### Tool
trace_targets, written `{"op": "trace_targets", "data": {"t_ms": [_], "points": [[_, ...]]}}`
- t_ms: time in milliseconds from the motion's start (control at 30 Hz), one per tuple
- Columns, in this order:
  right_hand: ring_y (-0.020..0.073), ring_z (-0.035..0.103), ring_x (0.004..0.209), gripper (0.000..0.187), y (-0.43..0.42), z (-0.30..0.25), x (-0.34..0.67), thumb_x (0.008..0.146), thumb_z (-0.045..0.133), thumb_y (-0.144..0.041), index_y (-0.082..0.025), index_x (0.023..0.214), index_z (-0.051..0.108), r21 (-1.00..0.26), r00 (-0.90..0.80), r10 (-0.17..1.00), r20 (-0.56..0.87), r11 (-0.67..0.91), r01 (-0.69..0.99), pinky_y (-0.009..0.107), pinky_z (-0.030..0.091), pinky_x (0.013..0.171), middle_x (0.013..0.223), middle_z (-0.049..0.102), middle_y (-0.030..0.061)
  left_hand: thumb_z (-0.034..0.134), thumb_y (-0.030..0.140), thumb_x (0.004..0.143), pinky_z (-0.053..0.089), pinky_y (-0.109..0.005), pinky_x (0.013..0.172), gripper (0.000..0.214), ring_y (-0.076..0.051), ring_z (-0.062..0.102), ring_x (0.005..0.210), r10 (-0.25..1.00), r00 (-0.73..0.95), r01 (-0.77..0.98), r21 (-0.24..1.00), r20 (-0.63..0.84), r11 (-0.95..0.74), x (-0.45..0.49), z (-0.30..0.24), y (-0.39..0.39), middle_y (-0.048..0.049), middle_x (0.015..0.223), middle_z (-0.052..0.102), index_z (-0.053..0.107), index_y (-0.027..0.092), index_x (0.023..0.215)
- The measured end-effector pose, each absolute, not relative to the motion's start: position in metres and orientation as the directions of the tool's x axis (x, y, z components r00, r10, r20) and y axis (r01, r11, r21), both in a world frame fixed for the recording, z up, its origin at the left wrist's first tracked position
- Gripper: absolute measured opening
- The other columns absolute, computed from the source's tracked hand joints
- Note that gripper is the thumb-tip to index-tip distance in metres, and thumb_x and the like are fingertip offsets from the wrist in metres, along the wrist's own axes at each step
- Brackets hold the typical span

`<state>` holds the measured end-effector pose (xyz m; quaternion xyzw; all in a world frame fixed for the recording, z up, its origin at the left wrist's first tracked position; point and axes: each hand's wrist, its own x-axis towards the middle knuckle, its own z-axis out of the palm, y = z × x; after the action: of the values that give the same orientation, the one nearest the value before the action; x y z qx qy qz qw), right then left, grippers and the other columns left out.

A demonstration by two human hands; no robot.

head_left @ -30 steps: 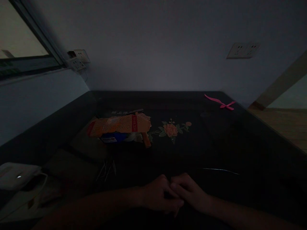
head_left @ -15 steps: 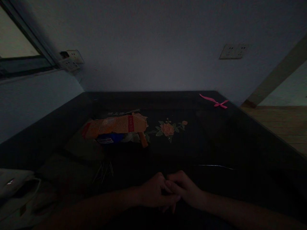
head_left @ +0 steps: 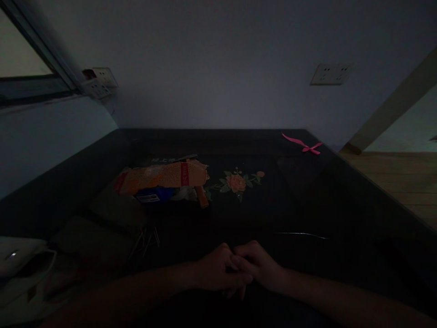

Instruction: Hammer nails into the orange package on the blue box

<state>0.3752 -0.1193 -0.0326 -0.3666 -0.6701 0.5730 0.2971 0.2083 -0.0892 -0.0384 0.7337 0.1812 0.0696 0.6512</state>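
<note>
At the near edge of the dark table, my left hand and my right hand meet. Their fingers are folded and pressed against each other, and no object shows between them. The undersides of both hands are lost in shadow. A thin, shiny strand lies just beyond my right hand. To the left of my left hand are several thin sticks or wires, too dark to name. Farther back sits an orange patterned packet with a red band, partly over a blue packet and a brown, stick-like piece.
A pink ribbon lies at the table's back right. A flower picture decorates the dark tabletop. At the left edge stands a pale bag-like object. Wall sockets are behind; the room is very dim.
The whole view has shifted slightly, with things appearing a little farther left and up. My hands remain together in the same pose.
</note>
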Motion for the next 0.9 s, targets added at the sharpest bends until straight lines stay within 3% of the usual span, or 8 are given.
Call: {"op": "trace_targets", "data": {"t_ms": [167, 467, 700, 900], "points": [[0.0111, 0.047, 0.046, 0.059, -0.1214, -0.0312, 0.3743, 0.086, 0.04, -0.071, -0.02, 0.058, 0.05, -0.989, -0.556, 0.831, -0.029, 0.056, 0.136, 0.023, 0.036, 0.045, 0.05, 0.05, -0.0039, 0.032, 0.078, 0.082, 0.032, -0.015, 0.036, 0.077, -0.006, 0.045, 0.037, 0.326, 0.934, 0.149, 0.989, -0.145, 0.014, 0.2071, -0.0404, -0.0895, 0.0003, 0.043, 0.05, 0.065, 0.011, 0.063], [0.0116, 0.05, 0.046, 0.06, -0.1242, -0.0332, 0.3733, 0.086, 0.041, -0.071, -0.018, 0.061, 0.055, -0.989, -0.553, 0.833, -0.018, 0.065, 0.13, 0.023, 0.036, 0.045, 0.052, 0.054, -0.0027, 0.029, 0.078, 0.082, 0.032, -0.016, 0.038, 0.077, -0.006, 0.046, 0.037, 0.345, 0.93, 0.159, 0.986, -0.129, -0.058, 0.2074, -0.0396, -0.0918, 0.0009, 0.042, 0.049, 0.063, 0.012, 0.061], [0.0088, 0.039, 0.044, 0.061, -0.1246, -0.0373, 0.3735, 0.085, 0.04, -0.072, -0.018, 0.057, 0.05, -0.984, -0.542, 0.84, -0.015, 0.084, 0.158, 0.02, 0.03, 0.041, 0.051, 0.046, -0.0041, 0.041, 0.063, 0.088, 0.034, -0.016, 0.039, 0.062, -0.006, 0.046, 0.038, 0.35, 0.929, 0.164, 0.982, -0.121, -0.098, 0.2061, -0.0414, -0.091, 0.0017, 0.043, 0.051, 0.067, 0.012, 0.065], [0.0083, 0.036, 0.046, 0.06, -0.1233, -0.0392, 0.3753, 0.085, 0.04, -0.072, -0.019, 0.057, 0.046, -0.977, -0.547, 0.837, -0.012, 0.107, 0.186, 0.02, 0.027, 0.041, 0.052, 0.041, -0.0052, 0.056, 0.038, 0.087, 0.035, -0.013, 0.041, 0.037, -0.005, 0.048, 0.041, 0.382, 0.908, 0.214, 0.974, -0.169, -0.079, 0.2069, -0.0402, -0.0923, 0.0035, 0.045, 0.053, 0.067, 0.012, 0.063]]}}
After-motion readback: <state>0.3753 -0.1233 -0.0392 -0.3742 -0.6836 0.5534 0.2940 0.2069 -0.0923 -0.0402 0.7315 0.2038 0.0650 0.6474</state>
